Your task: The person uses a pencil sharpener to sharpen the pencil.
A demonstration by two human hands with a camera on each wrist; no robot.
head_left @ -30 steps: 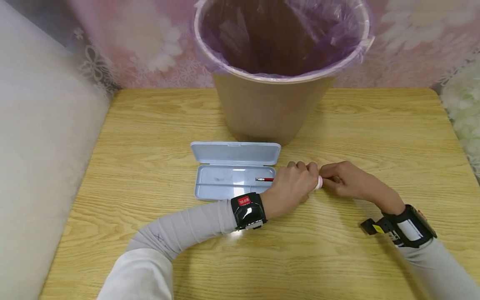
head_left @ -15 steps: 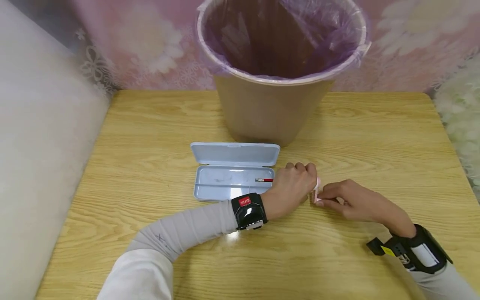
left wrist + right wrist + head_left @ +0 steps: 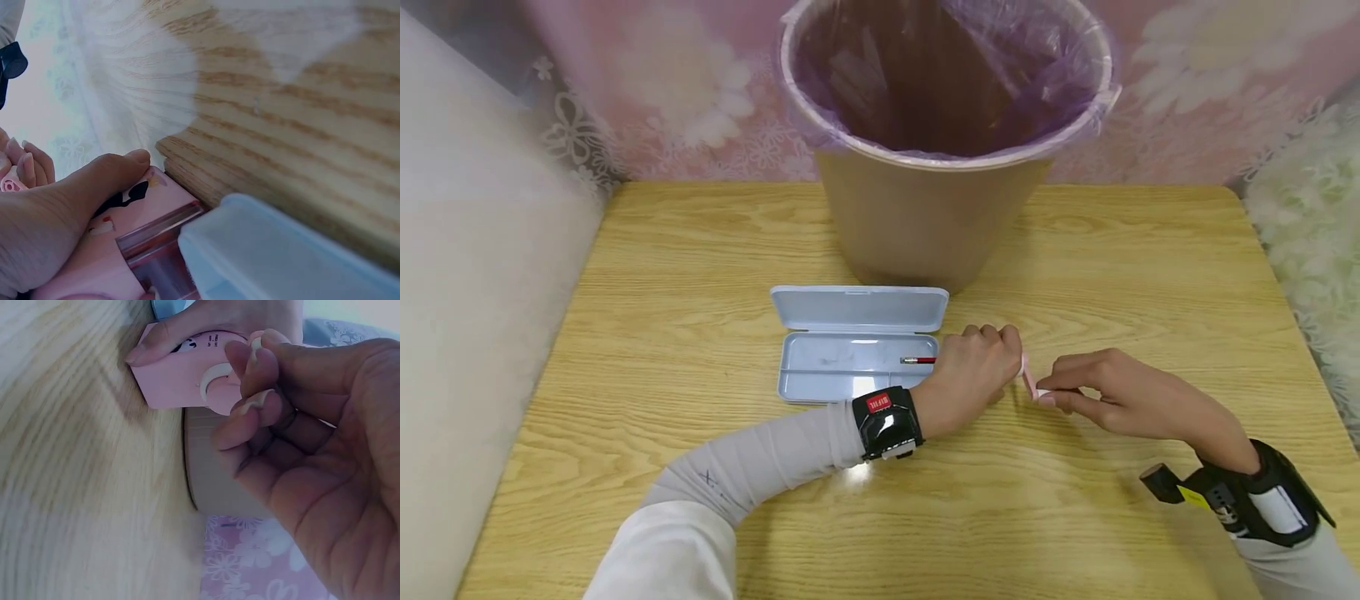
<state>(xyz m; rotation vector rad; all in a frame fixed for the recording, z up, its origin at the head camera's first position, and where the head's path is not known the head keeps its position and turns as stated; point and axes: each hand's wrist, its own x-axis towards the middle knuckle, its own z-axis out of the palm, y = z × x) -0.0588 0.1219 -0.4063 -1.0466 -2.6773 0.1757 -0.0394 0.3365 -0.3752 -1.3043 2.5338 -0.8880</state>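
My left hand (image 3: 972, 371) grips a pink crank pencil sharpener (image 3: 165, 378), which it mostly hides in the head view. Its thumb lies along the printed pink body in the left wrist view, near a see-through drawer (image 3: 159, 247). Between thumb and fingers, my right hand (image 3: 1120, 396) pinches the white knob at the end of the pink crank (image 3: 1028, 379). A red pencil (image 3: 919, 361) pokes out left of my left hand, its metal-banded end above the light blue pencil case (image 3: 827, 387); its other end is hidden.
The pencil case stands with its lid (image 3: 861, 308) raised, to the left of the sharpener. Behind it is a large brown bin (image 3: 925, 225) with a purple liner. Wood-grain table (image 3: 962, 525) spreads around; a white wall (image 3: 482, 275) bounds the left.
My right hand has swung the crank from beside the left hand's knuckles down toward me, then slightly outward. The left hand keeps its hold; the whole head view has shifted a little.
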